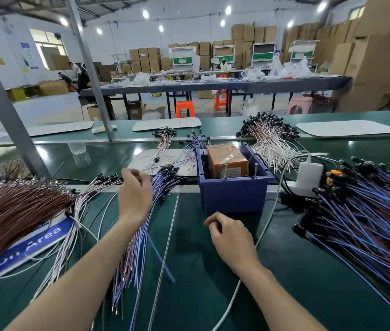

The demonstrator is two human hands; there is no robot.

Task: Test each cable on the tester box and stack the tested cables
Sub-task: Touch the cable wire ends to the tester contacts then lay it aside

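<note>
The tester box (234, 197) stands mid-counter (198, 283). Just left of it lies a stack of blue cables (139, 254). The left hand (134, 194) hovers over their black heads, fingers curled; whether its grip pinches one cannot be told. The right hand (232, 237) sits just before the box, fingers curled to the thumb, its grip narrow; whether it holds anything cannot be told. A bigger blue pile (368, 223) lies right of the box.

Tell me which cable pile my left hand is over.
The blue-wired bundle left of the tester box; the left hand is over its black-tipped end, the rest lie apart.
</note>
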